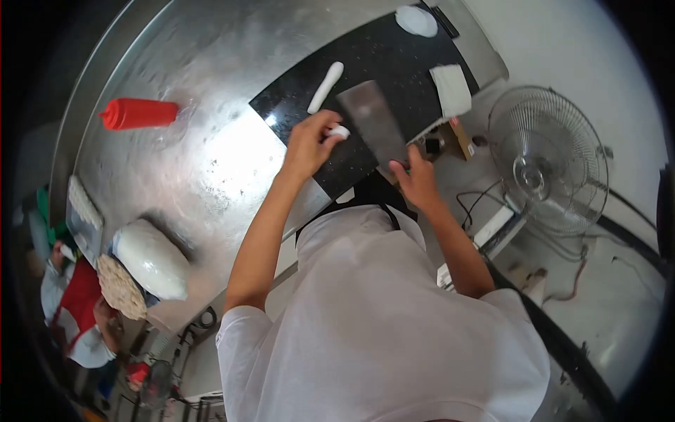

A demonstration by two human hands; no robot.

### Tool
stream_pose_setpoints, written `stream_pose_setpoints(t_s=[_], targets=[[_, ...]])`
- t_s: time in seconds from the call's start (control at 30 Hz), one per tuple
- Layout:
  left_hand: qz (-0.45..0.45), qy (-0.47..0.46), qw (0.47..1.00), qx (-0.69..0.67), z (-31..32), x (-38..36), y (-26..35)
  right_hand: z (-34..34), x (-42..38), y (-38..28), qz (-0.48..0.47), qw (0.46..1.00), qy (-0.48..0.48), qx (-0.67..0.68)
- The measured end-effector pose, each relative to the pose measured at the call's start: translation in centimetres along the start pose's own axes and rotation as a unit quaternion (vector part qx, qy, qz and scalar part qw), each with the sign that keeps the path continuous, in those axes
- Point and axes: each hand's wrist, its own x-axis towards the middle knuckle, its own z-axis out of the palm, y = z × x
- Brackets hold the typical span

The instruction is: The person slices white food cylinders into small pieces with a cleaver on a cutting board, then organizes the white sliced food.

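Observation:
My left hand is closed with thumb and fingers on a small white dough piece, over the black work board. My right hand grips the lower end of a cleaver, its broad metal blade lying over the board; the handle is mostly hidden in my fingers. Just beyond my left hand rests a white dough roll. At the far end of the board is a round, flat white pile. A folded pale cloth lies at the board's right edge.
A red squeeze bottle lies on the steel table. Nearer on the left are a large white plastic-wrapped mass, a lumpy beige item and a tray. Another person is beyond them. A wire-caged fan stands right.

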Motion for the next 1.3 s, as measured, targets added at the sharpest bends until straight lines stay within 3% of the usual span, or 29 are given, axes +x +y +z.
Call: stream_pose_setpoints(t_s=[0.07, 0.17, 0.27, 0.33, 0.43, 0.53, 0.67, 0.77, 0.8, 0.83, 0.87, 0.93, 1.0, 1.13, 1.3], targets=[[0.093, -0.125, 0.986, 0.06, 2.6, 1.6, -0.1, -0.5, -3.5, 1.7, 0.064, 0.992, 0.093, 0.052], [0.053, -0.252, 0.935, 0.246, 6.3, 4.8, -1.3, -1.7, -7.7, 4.3, 0.197, 0.961, 0.171, 0.096], [-0.025, -0.348, 0.887, 0.304, 7.3, 8.5, -0.1, -2.1, -9.9, 6.2, 0.27, 0.933, 0.207, 0.119], [-0.024, -0.331, 0.873, 0.359, 7.9, 9.1, 0.6, -2.4, -9.8, 5.7, 0.299, 0.92, 0.21, 0.14], [-0.017, -0.33, 0.85, 0.41, 8.9, 10.0, 2.3, -2.5, -8.0, 6.0, 0.292, 0.913, 0.205, 0.196], [0.017, -0.326, 0.845, 0.424, 9.2, 9.7, 2.4, -4.1, -4.5, 6.7, 0.179, 0.939, 0.239, 0.172], [-0.099, -0.458, 0.759, 0.452, 10.5, 12.1, 4.0, -9.6, 0.8, 6.3, 0.149, 0.927, 0.244, 0.242], [-0.024, -0.264, 0.893, 0.364, 13.2, 11.6, 5.2, -11.8, 4.4, 8.3, 0.135, 0.901, 0.24, 0.336], [0.002, -0.187, 0.925, 0.331, 14.1, 11.7, 5.5, -12.0, 5.4, 9.0, 0.14, 0.886, 0.235, 0.374], [0.053, -0.166, 0.939, 0.297, 14.7, 10.7, 4.3, -11.8, 6.3, 10.1, 0.159, 0.863, 0.228, 0.423], [0.079, -0.174, 0.927, 0.324, 15.2, 9.5, 1.9, -10.6, 6.6, 11.7, 0.176, 0.879, 0.222, 0.384], [0.145, -0.211, 0.843, 0.472, 15.2, 7.5, 1.6, -8.1, 7.4, 15.1, 0.211, 0.906, 0.205, 0.304], [0.113, -0.238, 0.849, 0.458, 15.1, 8.2, 1.6, -5.9, 7.4, 20.1, 0.224, 0.959, 0.165, 0.055], [0.073, -0.257, 0.862, 0.43, 15.1, 8.5, 1.3, -8.7, 8.3, 19.1, 0.273, 0.951, 0.113, 0.093], [0.11, -0.208, 0.899, 0.369, 15.2, 8.3, 0.3, -10.2, 10.6, 18.6, 0.309, 0.942, 0.089, 0.094]])
